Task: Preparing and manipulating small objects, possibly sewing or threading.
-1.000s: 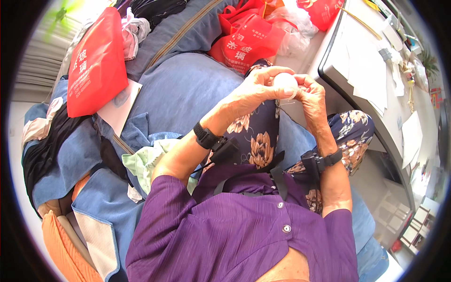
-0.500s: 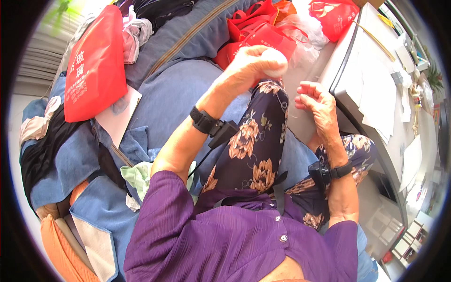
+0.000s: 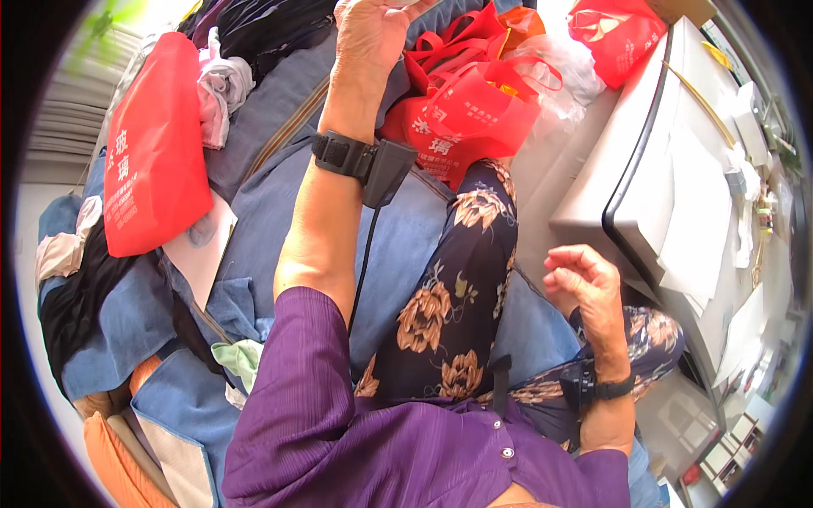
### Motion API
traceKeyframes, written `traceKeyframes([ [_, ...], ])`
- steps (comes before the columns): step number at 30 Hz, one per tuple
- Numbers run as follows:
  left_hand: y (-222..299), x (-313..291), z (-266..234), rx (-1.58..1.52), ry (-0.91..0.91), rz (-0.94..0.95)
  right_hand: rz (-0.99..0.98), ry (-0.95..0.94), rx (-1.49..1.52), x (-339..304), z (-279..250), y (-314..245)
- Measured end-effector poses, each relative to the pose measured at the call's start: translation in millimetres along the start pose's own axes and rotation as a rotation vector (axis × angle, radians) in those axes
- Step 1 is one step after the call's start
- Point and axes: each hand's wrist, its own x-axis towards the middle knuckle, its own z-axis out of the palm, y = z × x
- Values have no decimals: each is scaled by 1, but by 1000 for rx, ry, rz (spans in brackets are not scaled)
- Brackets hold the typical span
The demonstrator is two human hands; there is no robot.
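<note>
My left hand (image 3: 371, 38) is raised at the upper edge, over the blue cushions, and its fingers are partly cut off there. A sliver of a small white thing (image 3: 400, 2) shows between the fingers; its kind is not clear. Above my right knee and beside the white table, my right hand (image 3: 586, 284) has its fingers bent and the thumb brought to them. Anything in that pinch is too small to make out. Each wrist wears a black strap with a box, and a cable runs from the left one.
Red bags (image 3: 461, 110) and a clear plastic bag (image 3: 559, 76) lie beyond my knees. A large red bag (image 3: 157, 161) and crumpled clothes (image 3: 222, 89) rest on the blue sofa (image 3: 262, 182) to the left. The white table (image 3: 627, 127) with papers (image 3: 694, 229) borders the right.
My left hand has moved up and left, away from my knee, carrying the small white thing. My right hand has dropped lower, with its fingers more curled.
</note>
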Motion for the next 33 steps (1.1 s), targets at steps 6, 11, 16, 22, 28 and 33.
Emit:
traceKeyframes([
  [6,-59,21,-52,-68,114,-126,55,-29,-9,-7,-1,-9],
  [11,-101,11,-63,195,235,-212,106,-30,18,-8,-3,-10],
  [16,-136,7,-82,623,158,-357,146,-40,-9,-11,-2,-15],
  [22,-169,-17,-83,1158,-30,-47,133,-49,-50,-7,-2,-10],
  [28,-196,-53,-74,1354,-366,4,149,-78,-52,-6,2,-10],
  [33,-209,-78,-58,1586,-575,-5,169,-90,-96,-6,1,-8],
])
